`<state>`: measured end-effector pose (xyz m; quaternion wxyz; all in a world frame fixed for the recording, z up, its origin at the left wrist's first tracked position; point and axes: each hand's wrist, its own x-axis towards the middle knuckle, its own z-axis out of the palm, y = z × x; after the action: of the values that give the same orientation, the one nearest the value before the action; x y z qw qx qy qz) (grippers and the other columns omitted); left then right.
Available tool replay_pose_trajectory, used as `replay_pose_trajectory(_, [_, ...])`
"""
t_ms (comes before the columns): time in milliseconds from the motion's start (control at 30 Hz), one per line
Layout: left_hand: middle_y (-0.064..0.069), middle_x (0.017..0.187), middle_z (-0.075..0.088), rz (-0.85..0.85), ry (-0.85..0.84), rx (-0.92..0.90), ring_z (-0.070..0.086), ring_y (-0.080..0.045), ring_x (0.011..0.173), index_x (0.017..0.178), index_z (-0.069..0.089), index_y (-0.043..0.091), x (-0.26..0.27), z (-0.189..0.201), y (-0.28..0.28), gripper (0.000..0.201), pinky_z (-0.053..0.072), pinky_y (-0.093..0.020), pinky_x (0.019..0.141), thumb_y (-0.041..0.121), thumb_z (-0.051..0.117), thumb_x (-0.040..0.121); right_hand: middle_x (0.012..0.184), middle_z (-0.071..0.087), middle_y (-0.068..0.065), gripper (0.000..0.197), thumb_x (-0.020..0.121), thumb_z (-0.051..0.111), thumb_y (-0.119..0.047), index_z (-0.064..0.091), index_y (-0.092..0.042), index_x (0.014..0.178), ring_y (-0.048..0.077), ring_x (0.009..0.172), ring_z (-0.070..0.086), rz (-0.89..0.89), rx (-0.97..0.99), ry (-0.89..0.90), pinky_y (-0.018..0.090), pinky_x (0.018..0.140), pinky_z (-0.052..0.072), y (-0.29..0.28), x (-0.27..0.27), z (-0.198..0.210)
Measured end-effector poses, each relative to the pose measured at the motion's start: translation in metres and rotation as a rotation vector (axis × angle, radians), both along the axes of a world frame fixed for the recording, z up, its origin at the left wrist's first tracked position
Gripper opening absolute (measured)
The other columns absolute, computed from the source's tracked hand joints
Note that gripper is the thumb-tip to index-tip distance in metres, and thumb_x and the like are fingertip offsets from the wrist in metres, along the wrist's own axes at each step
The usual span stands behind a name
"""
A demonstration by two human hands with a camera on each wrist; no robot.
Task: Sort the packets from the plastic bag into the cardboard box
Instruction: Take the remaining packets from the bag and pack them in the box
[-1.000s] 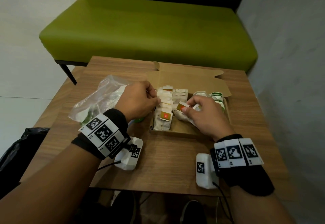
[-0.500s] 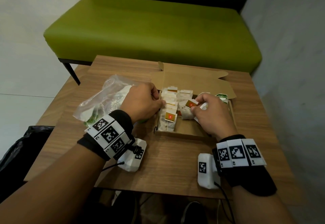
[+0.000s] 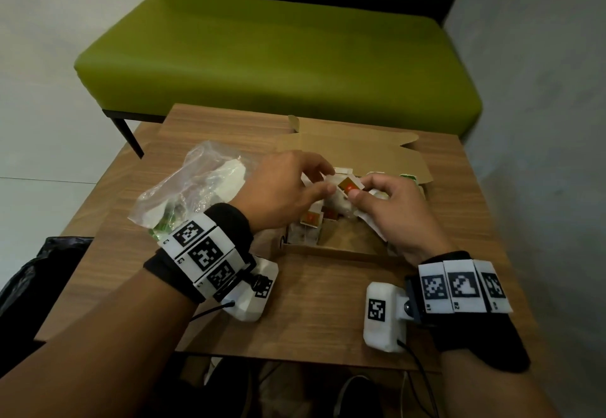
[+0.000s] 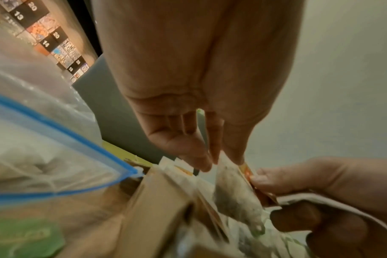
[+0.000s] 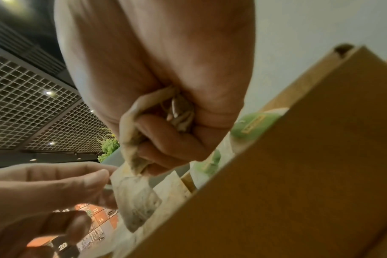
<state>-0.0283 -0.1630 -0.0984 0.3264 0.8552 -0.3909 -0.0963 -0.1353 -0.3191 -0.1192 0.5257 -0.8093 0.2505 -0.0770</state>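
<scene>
An open cardboard box (image 3: 331,251) sits mid-table with rows of tea-bag packets (image 3: 310,219) inside, orange tags showing. Left of it lies the clear plastic bag (image 3: 196,188) with a blue zip edge (image 4: 62,132), with white and green packets still in it. My right hand (image 3: 355,192) is over the box and pinches a tea bag (image 4: 234,190) by its orange tag (image 3: 348,184). Its curled fingers also grip more packets (image 5: 177,113). My left hand (image 3: 328,184) reaches in from the left and pinches the top of the same tea bag (image 5: 135,197).
The box's lid flap (image 3: 354,152) lies open toward the far side. Green-labelled packets (image 5: 252,122) stand in the box's right part. A green bench (image 3: 278,56) stands behind the wooden table (image 3: 321,312), a grey wall is to the right, and a black bag (image 3: 29,273) lies at lower left.
My right hand has lifted the orange-tagged tea bag higher above the box. My left hand has moved right from the left row of packets and taken hold of that bag.
</scene>
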Motion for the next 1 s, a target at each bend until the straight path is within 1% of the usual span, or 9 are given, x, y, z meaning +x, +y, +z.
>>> replay_pose_trajectory(100, [0.012, 0.089, 0.070, -0.023, 0.027, -0.020, 0.060, 0.001, 0.076, 0.098, 0.073, 0.024, -0.005, -0.004, -0.004, 0.012, 0.037, -0.009, 0.061, 0.030, 0.064, 0.094, 0.103, 0.074, -0.005, 0.006, 0.090, 0.072, -0.027, 0.078, -0.025, 0.091, 0.021, 0.103, 0.068, -0.008, 0.084, -0.043, 0.055, 0.095, 0.054, 0.001, -0.001, -0.002])
replay_pose_trajectory(200, [0.011, 0.081, 0.068, 0.004, 0.028, -0.056, 0.057, -0.001, 0.071, 0.096, 0.074, 0.022, -0.006, -0.003, -0.006, 0.015, 0.035, -0.013, 0.057, 0.029, 0.061, 0.096, 0.096, 0.077, 0.003, 0.004, 0.088, 0.076, -0.018, 0.078, -0.021, 0.090, 0.026, 0.095, 0.072, -0.067, 0.194, -0.093, 0.055, 0.090, 0.058, -0.001, -0.002, -0.002])
replay_pose_trajectory(300, [0.015, 0.076, 0.065, -0.003, -0.020, -0.049, 0.053, 0.003, 0.065, 0.095, 0.076, 0.022, -0.007, -0.002, -0.007, 0.016, 0.031, -0.009, 0.054, 0.030, 0.062, 0.096, 0.097, 0.077, 0.007, 0.008, 0.087, 0.076, -0.013, 0.075, -0.020, 0.083, 0.029, 0.095, 0.074, -0.127, 0.279, -0.164, 0.047, 0.085, 0.061, -0.001, -0.001, 0.001])
replay_pose_trajectory(433, [0.014, 0.081, 0.062, -0.018, -0.117, -0.022, 0.051, 0.004, 0.067, 0.098, 0.076, 0.022, -0.009, 0.000, -0.007, 0.017, 0.032, -0.006, 0.057, 0.031, 0.062, 0.095, 0.093, 0.076, 0.005, 0.012, 0.090, 0.074, -0.018, 0.072, -0.021, 0.078, 0.019, 0.086, 0.072, -0.126, 0.316, -0.169, 0.035, 0.073, 0.058, -0.002, -0.001, 0.002])
replay_pose_trajectory(600, [0.014, 0.083, 0.057, -0.051, -0.203, 0.013, 0.051, -0.004, 0.072, 0.097, 0.077, 0.024, -0.008, -0.002, -0.005, 0.015, 0.035, -0.021, 0.062, 0.034, 0.065, 0.093, 0.092, 0.074, 0.007, 0.003, 0.094, 0.069, -0.015, 0.071, -0.016, 0.092, 0.004, 0.059, 0.064, -0.153, 0.429, -0.167, 0.017, 0.045, 0.046, -0.004, -0.003, 0.008])
replay_pose_trajectory(733, [0.013, 0.081, 0.057, -0.047, -0.226, 0.025, 0.052, -0.006, 0.072, 0.093, 0.074, 0.024, -0.009, -0.004, -0.006, 0.015, 0.035, -0.023, 0.063, 0.035, 0.064, 0.093, 0.092, 0.074, 0.009, 0.010, 0.089, 0.073, -0.010, 0.071, -0.012, 0.099, 0.006, 0.064, 0.067, -0.126, 0.476, -0.215, 0.017, 0.049, 0.049, -0.003, -0.001, 0.007])
replay_pose_trajectory(800, [0.011, 0.081, 0.059, -0.027, -0.215, 0.011, 0.052, -0.007, 0.072, 0.091, 0.072, 0.023, -0.009, -0.004, -0.007, 0.015, 0.036, -0.025, 0.063, 0.033, 0.061, 0.095, 0.092, 0.074, 0.008, 0.012, 0.087, 0.075, -0.009, 0.071, -0.011, 0.098, 0.010, 0.070, 0.070, -0.094, 0.456, -0.231, 0.020, 0.055, 0.052, -0.001, -0.001, 0.007])
replay_pose_trajectory(900, [0.007, 0.084, 0.060, 0.003, -0.161, -0.022, 0.054, -0.010, 0.076, 0.090, 0.069, 0.023, -0.007, -0.003, -0.007, 0.014, 0.038, -0.027, 0.064, 0.031, 0.058, 0.096, 0.101, 0.074, 0.012, 0.010, 0.085, 0.077, -0.009, 0.072, -0.014, 0.092, 0.024, 0.091, 0.072, -0.047, 0.393, -0.232, 0.031, 0.074, 0.059, 0.000, -0.001, 0.005])
replay_pose_trajectory(1000, [0.005, 0.086, 0.060, 0.027, -0.085, -0.062, 0.055, -0.009, 0.078, 0.091, 0.068, 0.021, -0.005, -0.003, -0.006, 0.016, 0.042, -0.025, 0.065, 0.030, 0.057, 0.098, 0.105, 0.075, 0.009, 0.016, 0.083, 0.081, -0.015, 0.073, -0.021, 0.095, 0.029, 0.099, 0.072, -0.028, 0.286, -0.208, 0.047, 0.085, 0.061, 0.001, -0.001, 0.002])
